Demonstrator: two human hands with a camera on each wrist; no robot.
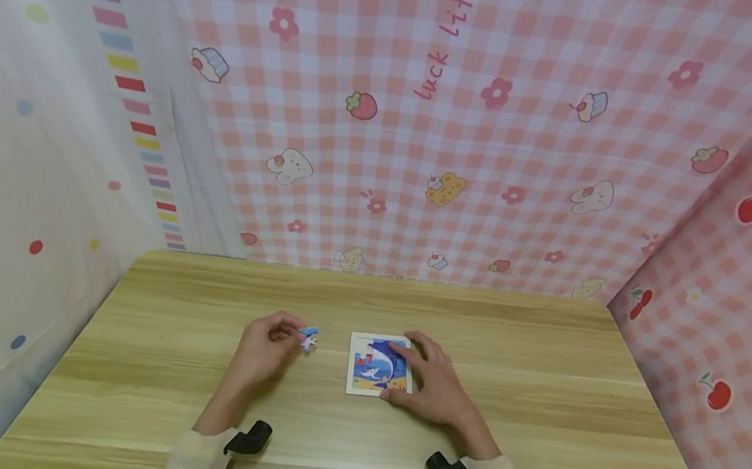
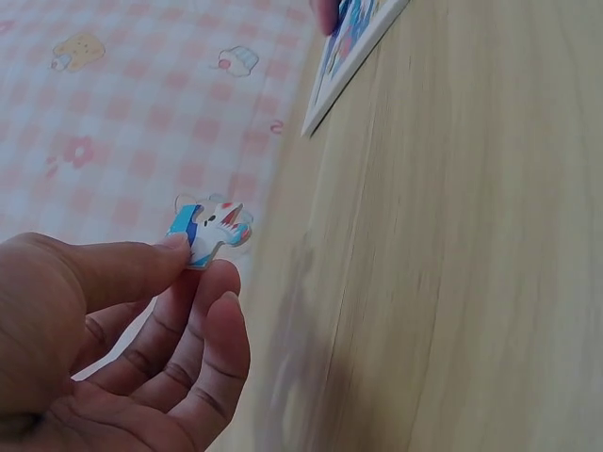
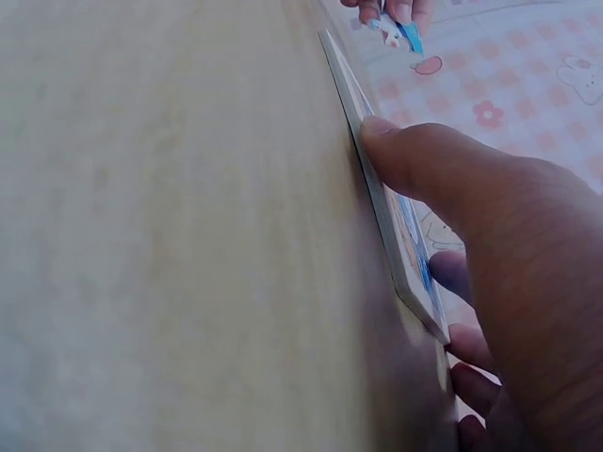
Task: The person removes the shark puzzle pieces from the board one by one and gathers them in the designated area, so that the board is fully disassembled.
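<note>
My left hand (image 1: 263, 352) pinches a small jigsaw piece (image 1: 309, 339) between thumb and fingers, held to the left of the puzzle board. In the left wrist view the piece (image 2: 209, 231) shows white, blue and a little red. A square jigsaw puzzle board (image 1: 351, 365) with a pale rim lies on the table; its picture is mostly blue, with a gap at the upper left. Over the board's right side, my right hand (image 1: 436, 383) holds it, thumb (image 3: 415, 155) on the near rim and other fingers at the right and far edges. The index finger touches the picture.
The wood-grain table (image 1: 519, 437) extends around both hands. Behind it hangs a pink checked cloth (image 1: 396, 148), with a white dotted cloth (image 1: 42, 186) at left and a cherry-print cloth (image 1: 728, 306) at right. Black wrist mounts (image 1: 250, 438) sit by both sleeves.
</note>
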